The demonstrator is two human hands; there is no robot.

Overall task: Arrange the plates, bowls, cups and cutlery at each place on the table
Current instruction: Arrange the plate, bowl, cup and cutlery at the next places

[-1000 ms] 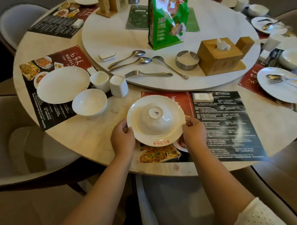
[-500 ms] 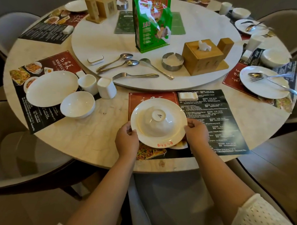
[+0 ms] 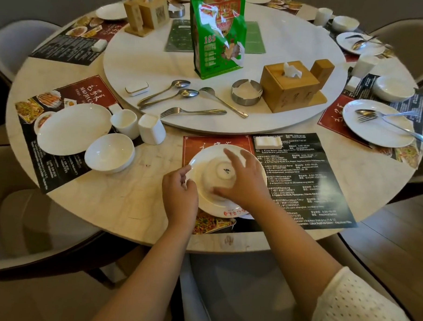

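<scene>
— Two hands on the near plate (image 3: 205, 203)? What differs from a second ago?
— Then both hands held the plate's rim, one on each side. Now the right hand (image 3: 241, 183) has left the rim and is spread over the upturned bowl (image 3: 223, 173) sitting on that plate, fingers apart and arched; whether they touch the bowl I cannot tell. The left hand (image 3: 180, 195) still pinches the plate's left edge.
— Where is the plate?
— On the near placemat (image 3: 301, 179), at the table's (image 3: 131, 205) near edge, as before.
— And the other dishes, what is in them?
— At the left place, a plate (image 3: 73, 129), a bowl (image 3: 110, 152) and two cups (image 3: 125, 122), nothing in any that I can see. At the right place, a plate (image 3: 376, 130) carries a fork and spoon (image 3: 386, 119); a bowl (image 3: 394, 88) sits behind it.
— The turntable?
— Three spoons (image 3: 174, 95) and a fork (image 3: 193, 112) lie loose on the turntable (image 3: 295, 50), beside a metal ashtray (image 3: 246, 91) lined with white paper, a wooden tissue box (image 3: 290, 88) with a tissue poking out, and a green bag (image 3: 217, 32) standing upright.
</scene>
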